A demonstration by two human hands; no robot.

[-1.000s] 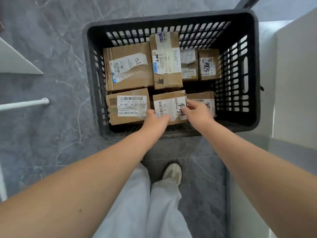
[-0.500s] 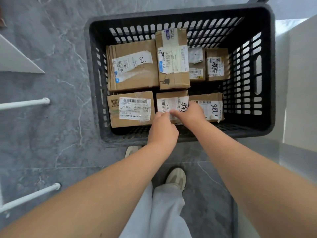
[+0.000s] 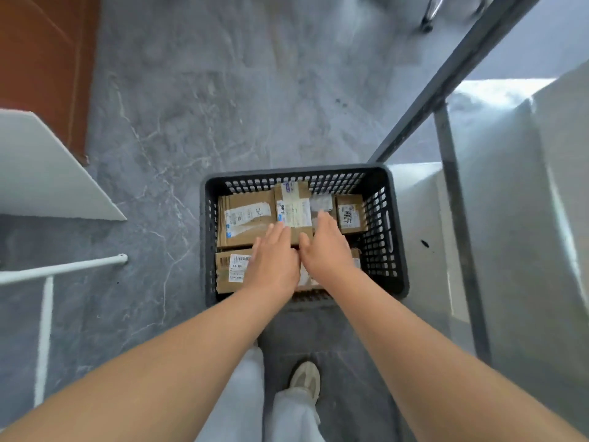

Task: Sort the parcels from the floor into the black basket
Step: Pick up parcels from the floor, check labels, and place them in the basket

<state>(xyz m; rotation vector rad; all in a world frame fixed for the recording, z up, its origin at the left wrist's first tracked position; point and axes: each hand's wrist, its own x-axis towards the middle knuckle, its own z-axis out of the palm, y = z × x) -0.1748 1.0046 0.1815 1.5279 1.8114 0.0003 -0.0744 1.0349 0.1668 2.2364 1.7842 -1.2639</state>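
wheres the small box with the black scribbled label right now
In the head view the small box sits at the right end of the back row in the black basket, just right of the right hand.

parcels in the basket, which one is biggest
The back-left parcel, in the corner of the basket; its top face is plainly broader than the others.

Both arms extended forward; left hand (image 3: 274, 262) and right hand (image 3: 325, 247) side by side, fingers straight.
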